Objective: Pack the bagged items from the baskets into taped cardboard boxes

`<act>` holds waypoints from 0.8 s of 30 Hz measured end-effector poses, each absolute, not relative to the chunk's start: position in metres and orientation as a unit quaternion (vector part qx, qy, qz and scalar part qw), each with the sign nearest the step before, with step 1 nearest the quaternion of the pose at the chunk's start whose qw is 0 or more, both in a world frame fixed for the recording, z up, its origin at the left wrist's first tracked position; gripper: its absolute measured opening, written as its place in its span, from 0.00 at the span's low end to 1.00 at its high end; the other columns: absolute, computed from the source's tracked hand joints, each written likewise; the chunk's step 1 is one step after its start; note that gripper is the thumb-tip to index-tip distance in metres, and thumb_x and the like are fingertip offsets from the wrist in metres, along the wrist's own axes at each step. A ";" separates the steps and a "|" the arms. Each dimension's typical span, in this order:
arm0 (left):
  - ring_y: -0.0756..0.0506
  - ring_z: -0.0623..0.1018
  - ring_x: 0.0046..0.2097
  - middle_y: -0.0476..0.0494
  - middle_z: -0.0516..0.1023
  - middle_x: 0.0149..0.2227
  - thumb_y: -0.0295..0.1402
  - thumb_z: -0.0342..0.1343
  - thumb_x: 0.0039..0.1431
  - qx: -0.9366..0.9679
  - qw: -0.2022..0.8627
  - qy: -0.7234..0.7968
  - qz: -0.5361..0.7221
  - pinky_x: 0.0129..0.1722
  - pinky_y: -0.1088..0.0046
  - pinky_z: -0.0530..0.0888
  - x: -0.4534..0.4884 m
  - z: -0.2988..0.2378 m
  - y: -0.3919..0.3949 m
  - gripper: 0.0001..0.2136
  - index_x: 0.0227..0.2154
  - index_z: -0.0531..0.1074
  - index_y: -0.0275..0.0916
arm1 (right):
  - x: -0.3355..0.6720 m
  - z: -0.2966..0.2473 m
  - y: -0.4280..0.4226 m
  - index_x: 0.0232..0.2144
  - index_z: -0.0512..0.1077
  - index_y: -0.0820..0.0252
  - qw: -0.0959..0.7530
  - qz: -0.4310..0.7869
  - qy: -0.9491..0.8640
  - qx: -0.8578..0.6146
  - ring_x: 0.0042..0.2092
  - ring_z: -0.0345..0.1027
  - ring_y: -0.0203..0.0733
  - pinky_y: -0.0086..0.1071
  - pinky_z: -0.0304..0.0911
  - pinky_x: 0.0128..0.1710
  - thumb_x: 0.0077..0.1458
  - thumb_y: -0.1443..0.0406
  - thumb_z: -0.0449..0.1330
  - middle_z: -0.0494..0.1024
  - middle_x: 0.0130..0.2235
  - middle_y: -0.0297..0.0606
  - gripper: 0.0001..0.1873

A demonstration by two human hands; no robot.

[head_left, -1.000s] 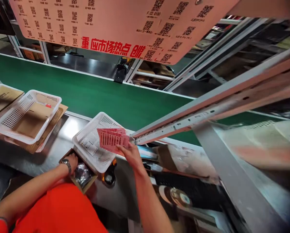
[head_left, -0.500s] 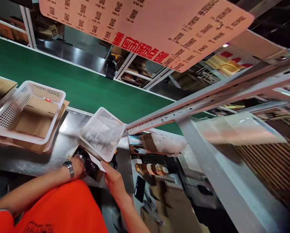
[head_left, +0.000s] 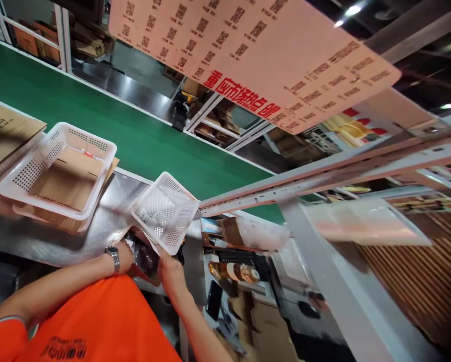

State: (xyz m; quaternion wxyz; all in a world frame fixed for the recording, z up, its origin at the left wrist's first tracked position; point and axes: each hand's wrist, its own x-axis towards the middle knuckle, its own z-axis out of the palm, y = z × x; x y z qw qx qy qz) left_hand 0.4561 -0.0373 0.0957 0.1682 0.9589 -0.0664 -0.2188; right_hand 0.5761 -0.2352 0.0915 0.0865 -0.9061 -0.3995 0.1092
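Note:
A small open cardboard box (head_left: 144, 261) with something dark and shiny inside sits at the near edge of the steel bench (head_left: 97, 226). My left hand (head_left: 124, 253), with a wristwatch, rests against the box's left side. My right hand (head_left: 171, 269) is at the box's right side, fingers curled on it, just under a small white perforated basket (head_left: 165, 211). The basket holds a paper slip. Whether either hand grips the box firmly is unclear.
A larger white basket (head_left: 57, 168) with flat cardboard stands to the left on the bench. A green conveyor belt (head_left: 134, 141) runs behind. A pink sheet of QR codes (head_left: 248, 50) hangs overhead. A grey metal rail (head_left: 323, 173) crosses on the right, above shelves with tape rolls (head_left: 235, 271).
My right hand held a pink label sheet over the small basket; it came down to the box and the sheet is out of sight. The view swung right.

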 end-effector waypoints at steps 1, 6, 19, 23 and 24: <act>0.26 0.83 0.55 0.20 0.86 0.50 0.35 0.58 0.68 0.959 0.170 -0.067 -0.219 0.59 0.48 0.75 0.456 0.095 -0.037 0.16 0.45 0.86 0.28 | 0.573 0.092 -0.240 0.56 0.79 0.55 0.059 0.107 -0.391 -0.912 0.40 0.84 0.51 0.35 0.72 0.39 0.68 0.72 0.51 0.88 0.42 0.46 0.22; 0.26 0.84 0.54 0.20 0.87 0.48 0.39 0.60 0.67 0.961 0.180 -0.046 -0.207 0.61 0.48 0.73 0.456 0.094 -0.042 0.17 0.43 0.87 0.29 | 0.562 0.082 -0.225 0.47 0.78 0.60 -0.045 0.149 -0.383 -0.911 0.41 0.85 0.52 0.34 0.72 0.40 0.71 0.72 0.49 0.88 0.41 0.51 0.17; 0.27 0.82 0.57 0.22 0.85 0.51 0.44 0.63 0.66 0.963 0.182 0.005 -0.198 0.60 0.52 0.76 0.453 0.105 -0.047 0.20 0.48 0.85 0.29 | 0.575 0.078 -0.221 0.65 0.74 0.63 0.028 0.208 -0.508 -0.835 0.60 0.78 0.53 0.38 0.71 0.59 0.74 0.68 0.49 0.81 0.62 0.54 0.23; 0.29 0.82 0.55 0.28 0.85 0.50 0.46 0.64 0.65 0.963 0.183 0.005 -0.197 0.56 0.54 0.78 0.456 0.114 -0.054 0.21 0.52 0.83 0.34 | 0.574 0.068 -0.229 0.57 0.82 0.58 0.063 0.203 -0.566 -0.797 0.59 0.77 0.55 0.41 0.73 0.57 0.71 0.65 0.57 0.81 0.61 0.51 0.18; 0.30 0.82 0.55 0.28 0.84 0.50 0.48 0.64 0.64 0.965 0.182 -0.001 -0.191 0.57 0.54 0.77 0.459 0.117 -0.057 0.23 0.52 0.82 0.35 | 0.575 0.066 -0.228 0.55 0.83 0.58 0.071 0.198 -0.567 -0.796 0.58 0.77 0.55 0.41 0.73 0.57 0.70 0.64 0.58 0.81 0.60 0.51 0.17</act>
